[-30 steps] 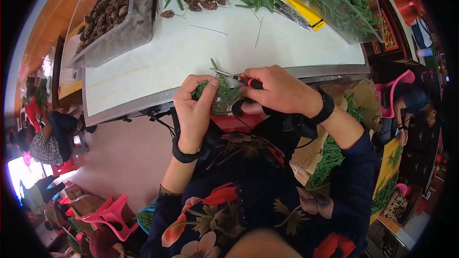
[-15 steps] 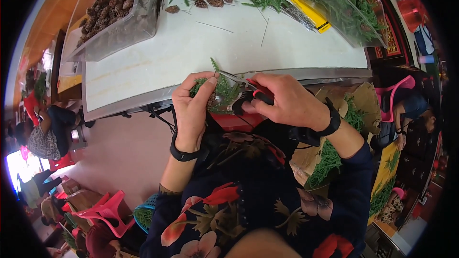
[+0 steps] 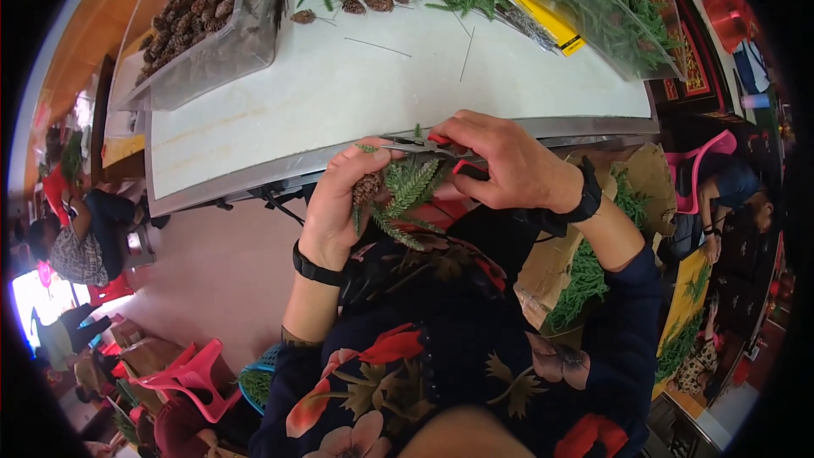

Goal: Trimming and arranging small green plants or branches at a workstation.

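- On the left I see the clear tub of pine cones [image 3: 203, 34] in the same spot on the white table [image 3: 339, 110].
- My left hand [image 3: 339, 203] has lifted a little since a second ago, fingers curled tight around a small pine cone [image 3: 367, 189] and green sprig [image 3: 407, 191] at the table edge.
- My right hand [image 3: 509, 161] has slid in closer, gripping red-handled pliers [image 3: 432, 148] whose tips now meet the bundle, so I judge a binding or snipping step underway.

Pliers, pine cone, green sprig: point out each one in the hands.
Pliers [image 3: 458, 155], head view, red handle under the right hand.
Pine cone [image 3: 366, 189], head view, its scaly body.
Green sprig [image 3: 411, 187], head view, middle fronds.
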`<state>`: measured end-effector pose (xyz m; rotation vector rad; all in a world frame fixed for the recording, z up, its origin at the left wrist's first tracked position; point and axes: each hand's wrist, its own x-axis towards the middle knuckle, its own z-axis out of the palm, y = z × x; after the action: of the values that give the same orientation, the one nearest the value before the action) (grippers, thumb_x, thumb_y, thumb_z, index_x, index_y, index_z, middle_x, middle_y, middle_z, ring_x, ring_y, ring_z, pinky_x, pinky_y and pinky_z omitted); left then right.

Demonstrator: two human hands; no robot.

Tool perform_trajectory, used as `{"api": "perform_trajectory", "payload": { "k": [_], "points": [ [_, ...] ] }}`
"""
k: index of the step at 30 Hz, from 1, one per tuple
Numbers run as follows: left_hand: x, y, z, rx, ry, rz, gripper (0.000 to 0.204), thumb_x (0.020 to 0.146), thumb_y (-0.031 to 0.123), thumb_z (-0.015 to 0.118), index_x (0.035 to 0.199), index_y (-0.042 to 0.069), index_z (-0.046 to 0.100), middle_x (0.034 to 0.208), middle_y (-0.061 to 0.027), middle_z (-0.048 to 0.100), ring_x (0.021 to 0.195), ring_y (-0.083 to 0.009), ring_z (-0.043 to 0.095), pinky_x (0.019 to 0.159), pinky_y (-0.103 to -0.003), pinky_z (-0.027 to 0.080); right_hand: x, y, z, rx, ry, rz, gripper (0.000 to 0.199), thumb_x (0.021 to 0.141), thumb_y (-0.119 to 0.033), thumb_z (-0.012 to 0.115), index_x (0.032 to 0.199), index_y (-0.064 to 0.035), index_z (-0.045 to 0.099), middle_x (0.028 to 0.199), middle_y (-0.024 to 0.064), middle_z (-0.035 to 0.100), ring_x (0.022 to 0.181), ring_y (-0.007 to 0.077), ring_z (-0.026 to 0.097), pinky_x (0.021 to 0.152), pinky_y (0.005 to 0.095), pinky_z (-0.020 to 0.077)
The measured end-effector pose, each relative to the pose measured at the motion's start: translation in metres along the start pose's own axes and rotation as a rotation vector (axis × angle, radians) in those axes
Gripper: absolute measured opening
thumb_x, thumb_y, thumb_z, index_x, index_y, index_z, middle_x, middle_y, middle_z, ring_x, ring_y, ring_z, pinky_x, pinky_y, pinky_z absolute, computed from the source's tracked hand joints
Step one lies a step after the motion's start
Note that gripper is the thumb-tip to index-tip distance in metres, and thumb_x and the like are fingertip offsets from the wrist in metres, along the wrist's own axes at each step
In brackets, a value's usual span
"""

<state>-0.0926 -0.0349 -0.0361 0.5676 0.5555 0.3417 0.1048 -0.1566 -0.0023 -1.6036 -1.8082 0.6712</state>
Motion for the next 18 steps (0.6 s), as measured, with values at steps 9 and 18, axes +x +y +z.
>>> {"api": "perform_trajectory", "payload": {
  "k": [9, 18],
  "points": [
    [0.003, -0.004, -0.011, 0.012, -0.034, -0.049, 0.016, 0.086, 0.009, 0.059, 0.097, 0.0, 0.065, 0.089, -0.0054, 0.069, 0.072, -0.0093, 0.064, 0.057, -0.021, 0.052, 0.0, 0.004, -0.001, 0.046, -0.022, -0.019, 0.042, 0.067, -0.005, 0.065, 0.107, -0.0004, 0.055, 0.094, 0.0139, 0.056, 0.089, 0.0332, 0.057, 0.077, 0.0373, 0.0479],
    [0.003, -0.004, -0.005, 0.005, -0.064, -0.113, 0.016, 0.086, 0.009, 0.059, 0.096, -0.001, 0.065, 0.087, -0.0052, 0.068, 0.069, -0.0107, 0.063, 0.057, -0.021, 0.051, 0.001, 0.002, 0.0, 0.099, -0.024, -0.004, 0.037, 0.068, -0.006, 0.067, 0.104, -0.0009, 0.056, 0.088, 0.0138, 0.057, 0.08, 0.0329, 0.057, 0.072, 0.0366, 0.0472]
  ]
}}
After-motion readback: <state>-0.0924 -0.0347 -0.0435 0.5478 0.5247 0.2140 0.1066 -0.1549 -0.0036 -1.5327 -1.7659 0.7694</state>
